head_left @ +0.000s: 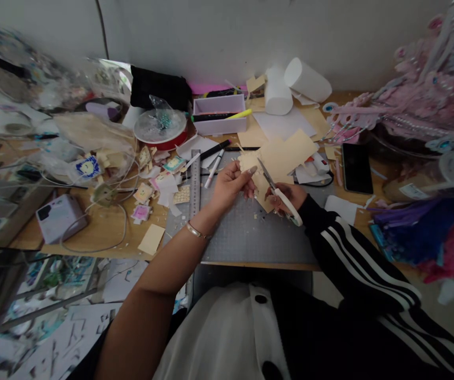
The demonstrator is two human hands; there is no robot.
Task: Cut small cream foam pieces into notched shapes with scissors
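My left hand (pixel 232 182) pinches a small cream paper piece (pixel 247 160) with a scalloped edge. In my right hand (pixel 292 195) is a pair of scissors (pixel 289 206) with white handles, its blades pointing up and left, close to the right side of the paper piece. Whether the blades touch the paper I cannot tell. Both hands are above a grey cutting mat (pixel 227 237) strewn with tiny paper scraps. Larger cream paper sheets (pixel 300 150) lie just behind the hands. A ruler (pixel 195 184) and a white marker (pixel 214 169) rest left of my left hand.
A lilac box (pixel 219 125) with pens stands at the back, beside a red-rimmed spool (pixel 161 129). Small decorated paper pieces (pixel 143 192) are scattered at left, near a lilac device (pixel 60 217). A black phone (pixel 357 168) lies at right, near pink beaded decorations (pixel 428 100).
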